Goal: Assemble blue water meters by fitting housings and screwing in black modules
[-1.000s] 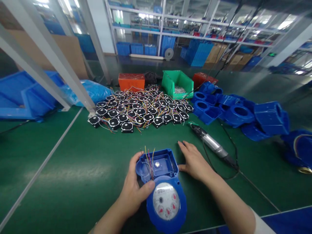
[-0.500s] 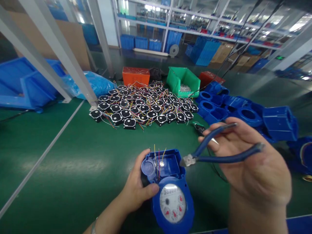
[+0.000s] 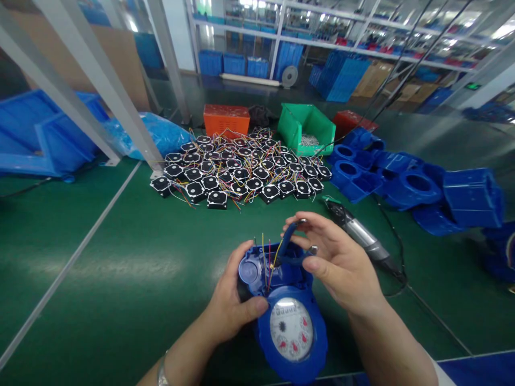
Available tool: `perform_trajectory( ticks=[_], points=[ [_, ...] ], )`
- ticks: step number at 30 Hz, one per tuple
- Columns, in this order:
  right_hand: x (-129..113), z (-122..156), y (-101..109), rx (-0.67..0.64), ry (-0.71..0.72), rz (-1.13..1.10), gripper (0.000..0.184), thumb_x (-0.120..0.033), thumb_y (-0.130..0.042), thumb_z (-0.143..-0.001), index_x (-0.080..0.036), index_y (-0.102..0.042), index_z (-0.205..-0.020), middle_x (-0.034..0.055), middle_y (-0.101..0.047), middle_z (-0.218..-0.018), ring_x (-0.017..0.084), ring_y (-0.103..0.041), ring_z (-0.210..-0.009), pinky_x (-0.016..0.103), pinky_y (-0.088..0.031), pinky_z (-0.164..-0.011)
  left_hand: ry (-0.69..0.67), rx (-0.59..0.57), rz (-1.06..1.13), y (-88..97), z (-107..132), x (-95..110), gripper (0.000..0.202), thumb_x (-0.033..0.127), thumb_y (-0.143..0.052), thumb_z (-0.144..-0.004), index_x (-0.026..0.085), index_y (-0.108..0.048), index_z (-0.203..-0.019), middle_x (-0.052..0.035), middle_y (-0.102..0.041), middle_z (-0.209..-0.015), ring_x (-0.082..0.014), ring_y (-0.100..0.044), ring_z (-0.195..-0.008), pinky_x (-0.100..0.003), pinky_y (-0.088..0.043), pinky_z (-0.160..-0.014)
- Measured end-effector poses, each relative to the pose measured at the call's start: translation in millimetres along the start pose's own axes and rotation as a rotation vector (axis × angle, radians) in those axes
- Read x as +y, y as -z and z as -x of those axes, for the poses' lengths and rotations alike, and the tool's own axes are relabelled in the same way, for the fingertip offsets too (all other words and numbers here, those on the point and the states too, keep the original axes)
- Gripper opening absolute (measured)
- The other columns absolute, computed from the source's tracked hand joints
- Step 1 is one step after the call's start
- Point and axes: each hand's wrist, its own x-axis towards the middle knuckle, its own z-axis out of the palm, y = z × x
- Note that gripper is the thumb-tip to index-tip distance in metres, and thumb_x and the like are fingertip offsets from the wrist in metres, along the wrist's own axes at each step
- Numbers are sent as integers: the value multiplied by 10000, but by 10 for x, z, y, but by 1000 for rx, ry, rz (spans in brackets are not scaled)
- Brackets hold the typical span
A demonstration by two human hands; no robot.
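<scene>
One blue plastic meter housing [image 3: 317, 348] with round white dial [image 3: 292, 324] was at the green tabletop [image 3: 189, 236]'s near side, left hand [image 3: 237, 305] closed around its left edge. One pair of blue-handled pliers [image 3: 286, 241], handles spread, sat loosely in the half-curled right hand [image 3: 346, 268]; good handling likely wanted steady housing, tips guided between thin yellow and red wires [image 3: 269, 262].

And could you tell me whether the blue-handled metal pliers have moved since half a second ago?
Yes, the pliers have moved left, away from the silver-and-black cylindrical power tool.
</scene>
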Motion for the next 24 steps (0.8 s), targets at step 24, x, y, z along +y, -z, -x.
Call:
perform_trajectory(
  ticks=[24],
  points=[
    [43, -75, 79, -105, 5, -81, 404, -195, -606, -807, -217, -465, -1185, 66, -420, -1147, 203, -405, -1087, 368, -365, -958, 3, -14, 61, -10, 4, 13, 786, 370, -652, -685, 270, -180, -1305, -74, -395, -1294, -265, -434, -1122, -413, -310, -978]
  ],
)
